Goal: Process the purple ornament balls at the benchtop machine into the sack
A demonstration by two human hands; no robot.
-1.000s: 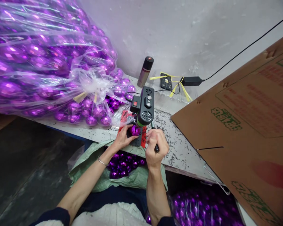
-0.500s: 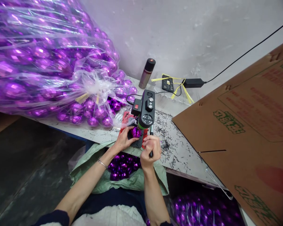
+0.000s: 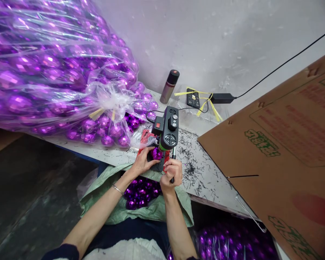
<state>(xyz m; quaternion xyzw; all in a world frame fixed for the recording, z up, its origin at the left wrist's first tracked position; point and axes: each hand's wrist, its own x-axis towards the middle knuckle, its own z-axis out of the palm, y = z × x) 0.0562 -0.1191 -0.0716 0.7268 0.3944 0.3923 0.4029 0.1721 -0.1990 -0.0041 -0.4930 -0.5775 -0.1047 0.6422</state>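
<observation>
Beneath the head of a small black bench machine (image 3: pixel 169 128) sits a shiny purple faceted ball (image 3: pixel 157 153). My left hand (image 3: pixel 143 161) grips this ball between thumb and fingers from the left. My right hand (image 3: pixel 172 173) is wrapped round the black handle of the machine's lever (image 3: pixel 173 153), just right of the ball. Under the machine lies a red and dark base, partly hidden by my hands. An open green sack (image 3: pixel 111 209) holding purple balls (image 3: pixel 142 191) is below my hands, at the table's front edge.
A large clear bag of purple balls (image 3: pixel 56 72) fills the left. Behind the machine are a spray can (image 3: pixel 169 86), a phone (image 3: pixel 193 98) and a black power adapter (image 3: pixel 222 98). Small black pins (image 3: pixel 191 166) litter the table (image 3: pixel 216 184). A cardboard box (image 3: pixel 287 151) stands right.
My right hand has shifted slightly down and left with the lever handle. My left hand stays at the ball. The whole view has moved very slightly.
</observation>
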